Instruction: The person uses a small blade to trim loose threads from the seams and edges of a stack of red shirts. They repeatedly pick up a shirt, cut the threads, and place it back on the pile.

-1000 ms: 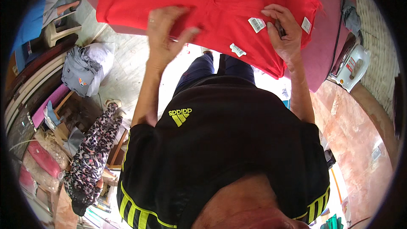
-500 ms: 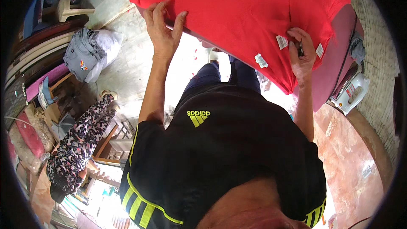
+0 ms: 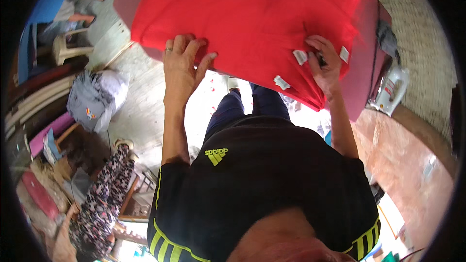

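The red garment [image 3: 252, 24] lies spread at twelve o'clock on a maroon board [image 3: 361, 82], the left hand [image 3: 182, 70] pressing its near hem with splayed fingers, the right hand [image 3: 325, 68] curled, pinching cloth near white tags [image 3: 300, 57].

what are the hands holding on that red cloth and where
The left hand presses flat on the red garment at its near edge; the right hand pinches it near the white tags.
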A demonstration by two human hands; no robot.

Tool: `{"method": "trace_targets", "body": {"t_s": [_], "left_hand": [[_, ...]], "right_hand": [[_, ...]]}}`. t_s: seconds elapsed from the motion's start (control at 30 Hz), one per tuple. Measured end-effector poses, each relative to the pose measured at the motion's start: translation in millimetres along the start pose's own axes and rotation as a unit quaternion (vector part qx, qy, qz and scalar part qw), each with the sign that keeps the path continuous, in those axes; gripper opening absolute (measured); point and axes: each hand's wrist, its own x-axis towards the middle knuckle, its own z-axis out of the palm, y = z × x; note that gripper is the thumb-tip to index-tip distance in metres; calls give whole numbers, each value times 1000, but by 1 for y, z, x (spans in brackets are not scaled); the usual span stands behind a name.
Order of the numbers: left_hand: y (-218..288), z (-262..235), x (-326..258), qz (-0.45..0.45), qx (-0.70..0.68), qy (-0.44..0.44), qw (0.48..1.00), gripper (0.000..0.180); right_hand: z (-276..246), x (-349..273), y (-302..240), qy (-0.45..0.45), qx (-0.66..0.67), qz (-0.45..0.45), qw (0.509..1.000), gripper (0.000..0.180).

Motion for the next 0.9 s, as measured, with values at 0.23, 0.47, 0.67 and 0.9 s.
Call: {"method": "trace_targets", "body": {"t_s": [0.23, 0.47, 0.67, 0.9], "left_hand": [[58, 34, 45, 91, -268, -63, 957, 47], [81, 99, 89, -8, -514, -247, 821, 51], [81, 103, 103, -131, -606, -287, 730, 36], [83, 104, 106, -166, -596, -299, 727, 29]], "right_hand": [[-8, 20, 1, -44, 31, -23, 998, 19], [-46, 69, 1, -109, 105, 33, 988, 23], [-33, 75, 6, 71, 27, -41, 996, 29], [-7, 57, -15, 9, 80, -95, 992, 32]]}}
